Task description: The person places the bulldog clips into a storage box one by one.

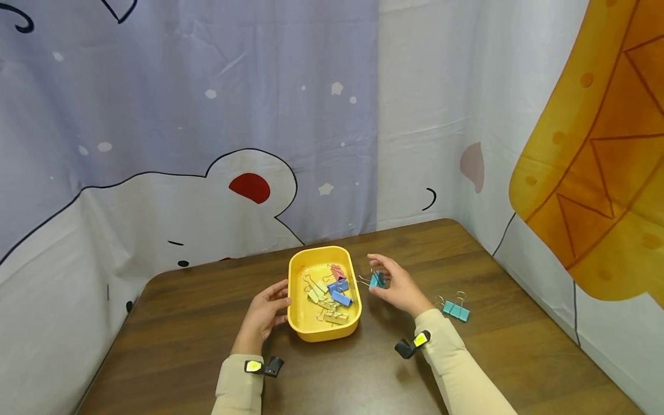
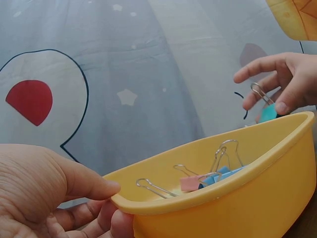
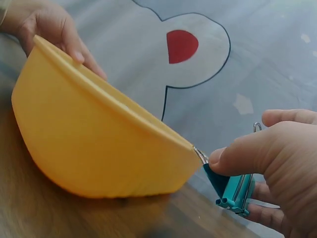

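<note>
My left hand (image 1: 263, 314) holds the left side of a yellow plastic tub (image 1: 324, 336), the thumb at its rim and the other fingers against the outer wall. Inside lie a pink binder clip (image 1: 337, 271), blue binder clips (image 1: 341, 298) and several pale yellow ones (image 1: 336, 317). Just beyond the tub's right side, my right hand (image 1: 396, 287) pinches a teal binder clip (image 3: 237, 191) between thumb and fingers. One wire handle of that clip points towards the tub's rim. The fingers partly cover the clip, so whether a second one is with it I cannot tell.
More teal binder clips (image 1: 456, 310) lie on the brown wooden table (image 1: 207, 323), right of my right wrist. A printed curtain (image 1: 332, 115) hangs behind the table and along its sides. Each sleeve carries a black strap.
</note>
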`<state>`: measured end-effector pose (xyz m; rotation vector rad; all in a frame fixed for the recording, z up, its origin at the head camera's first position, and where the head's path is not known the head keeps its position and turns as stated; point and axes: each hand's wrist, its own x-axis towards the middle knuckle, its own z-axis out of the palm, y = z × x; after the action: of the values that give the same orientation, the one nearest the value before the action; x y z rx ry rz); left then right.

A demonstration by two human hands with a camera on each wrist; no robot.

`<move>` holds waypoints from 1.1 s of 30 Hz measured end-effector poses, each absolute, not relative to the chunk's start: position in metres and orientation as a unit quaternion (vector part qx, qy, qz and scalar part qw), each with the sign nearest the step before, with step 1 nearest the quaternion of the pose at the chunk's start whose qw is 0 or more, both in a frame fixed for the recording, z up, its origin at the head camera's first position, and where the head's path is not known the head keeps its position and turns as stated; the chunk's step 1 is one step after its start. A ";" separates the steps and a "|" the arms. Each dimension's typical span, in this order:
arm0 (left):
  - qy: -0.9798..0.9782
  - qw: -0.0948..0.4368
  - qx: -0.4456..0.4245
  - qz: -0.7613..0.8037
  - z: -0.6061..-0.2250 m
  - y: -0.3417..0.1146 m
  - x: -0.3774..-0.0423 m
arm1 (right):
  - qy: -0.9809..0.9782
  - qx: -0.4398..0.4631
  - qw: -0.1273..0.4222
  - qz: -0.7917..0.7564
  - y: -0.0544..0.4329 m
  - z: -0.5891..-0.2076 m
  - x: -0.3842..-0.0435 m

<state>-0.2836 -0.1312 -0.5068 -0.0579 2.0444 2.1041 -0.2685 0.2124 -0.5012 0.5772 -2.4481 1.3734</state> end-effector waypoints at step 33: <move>0.693 0.099 -0.025 0.714 -0.508 -0.131 -0.285 | -0.820 0.267 0.104 0.496 0.138 -0.481 -0.270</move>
<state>-0.2848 -0.1305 -0.5076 -0.0726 2.0490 2.1118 -0.2698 0.1379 -0.4812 0.7864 -2.4184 1.4618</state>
